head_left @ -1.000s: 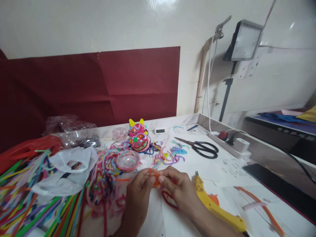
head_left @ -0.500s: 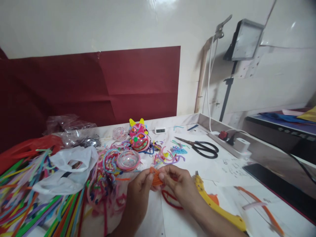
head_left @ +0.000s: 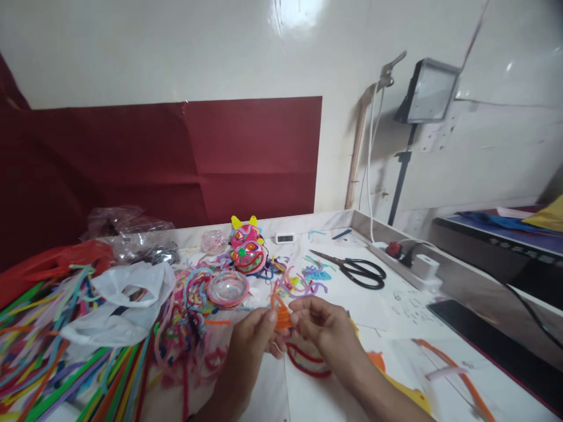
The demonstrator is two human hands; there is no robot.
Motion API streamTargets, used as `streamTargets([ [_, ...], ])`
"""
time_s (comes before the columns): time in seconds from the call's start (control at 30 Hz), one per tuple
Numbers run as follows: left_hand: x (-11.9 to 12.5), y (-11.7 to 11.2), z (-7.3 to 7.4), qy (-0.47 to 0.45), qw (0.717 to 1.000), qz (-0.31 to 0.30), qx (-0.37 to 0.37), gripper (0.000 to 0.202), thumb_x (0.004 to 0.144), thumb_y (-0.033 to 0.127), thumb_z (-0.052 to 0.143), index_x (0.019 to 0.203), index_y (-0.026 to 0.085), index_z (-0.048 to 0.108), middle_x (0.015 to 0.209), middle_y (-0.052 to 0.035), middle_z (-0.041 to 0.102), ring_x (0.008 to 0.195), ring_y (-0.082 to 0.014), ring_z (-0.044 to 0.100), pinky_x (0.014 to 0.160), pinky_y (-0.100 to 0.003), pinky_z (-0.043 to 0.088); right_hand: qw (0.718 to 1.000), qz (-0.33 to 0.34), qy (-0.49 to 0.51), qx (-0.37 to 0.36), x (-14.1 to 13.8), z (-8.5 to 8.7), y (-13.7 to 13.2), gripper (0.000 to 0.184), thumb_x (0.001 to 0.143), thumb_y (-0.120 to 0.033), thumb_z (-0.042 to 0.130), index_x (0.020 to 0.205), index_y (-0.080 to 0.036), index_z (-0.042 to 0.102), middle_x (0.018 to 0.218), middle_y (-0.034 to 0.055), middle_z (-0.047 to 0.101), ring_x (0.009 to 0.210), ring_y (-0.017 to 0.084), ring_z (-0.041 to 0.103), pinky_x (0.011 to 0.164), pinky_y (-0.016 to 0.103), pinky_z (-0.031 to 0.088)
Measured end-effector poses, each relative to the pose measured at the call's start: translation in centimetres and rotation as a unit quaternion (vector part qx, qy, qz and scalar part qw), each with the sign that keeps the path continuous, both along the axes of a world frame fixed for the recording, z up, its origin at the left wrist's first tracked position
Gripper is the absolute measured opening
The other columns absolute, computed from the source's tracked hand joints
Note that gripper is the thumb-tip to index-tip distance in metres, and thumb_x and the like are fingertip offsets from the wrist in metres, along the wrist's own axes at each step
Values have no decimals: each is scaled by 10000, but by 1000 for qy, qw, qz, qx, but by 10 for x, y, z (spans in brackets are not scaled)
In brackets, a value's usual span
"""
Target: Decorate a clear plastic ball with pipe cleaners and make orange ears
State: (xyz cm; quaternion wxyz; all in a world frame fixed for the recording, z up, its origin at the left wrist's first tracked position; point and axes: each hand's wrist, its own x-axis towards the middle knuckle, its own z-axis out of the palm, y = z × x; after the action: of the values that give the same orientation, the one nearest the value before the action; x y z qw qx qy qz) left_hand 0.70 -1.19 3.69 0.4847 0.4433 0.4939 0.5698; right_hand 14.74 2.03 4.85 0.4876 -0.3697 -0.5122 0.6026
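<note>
Both my hands meet over the white table, pinching a small coiled orange pipe-cleaner piece [head_left: 281, 316] between them. My left hand [head_left: 253, 346] grips it from the left with thumb and fingers closed. My right hand [head_left: 323, 328] holds the other side, fingers curled. A red pipe-cleaner loop [head_left: 308, 364] lies on the table just under my right hand. A yellow glue gun [head_left: 409, 395] is partly hidden behind my right forearm.
Heaps of coloured pipe cleaners [head_left: 65, 363] and a white plastic bag [head_left: 118, 305] fill the left. A clear dish [head_left: 229, 288], two pink masks [head_left: 248, 249], black scissors [head_left: 358, 271], a power strip [head_left: 413, 264] and a dark phone [head_left: 497, 340] lie around.
The camera has tipped slightly, so the scene sits lower and the glue gun is more hidden. My hands have lifted a little with the orange piece still pinched between them.
</note>
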Motion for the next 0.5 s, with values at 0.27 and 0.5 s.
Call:
streamTargets([
  [0.27,1,1,-1,18,1000,-2,19,327,716,448,635,627,132,630,532,-21,645,415,-106,568,414,-208,455,999,44,-1,20,3,-9,-3,397,607,-447,771,812,-135,638,661,48,672,608,178,631,602,303,490],
  [0.5,2,0,1,2,1000,-2,-2,269,714,406,648,689,141,614,549,16,619,402,-92,540,376,-193,437,995,82,1,53,2,-11,-4,287,689,-399,722,781,-139,642,667,56,693,587,182,642,619,323,501],
])
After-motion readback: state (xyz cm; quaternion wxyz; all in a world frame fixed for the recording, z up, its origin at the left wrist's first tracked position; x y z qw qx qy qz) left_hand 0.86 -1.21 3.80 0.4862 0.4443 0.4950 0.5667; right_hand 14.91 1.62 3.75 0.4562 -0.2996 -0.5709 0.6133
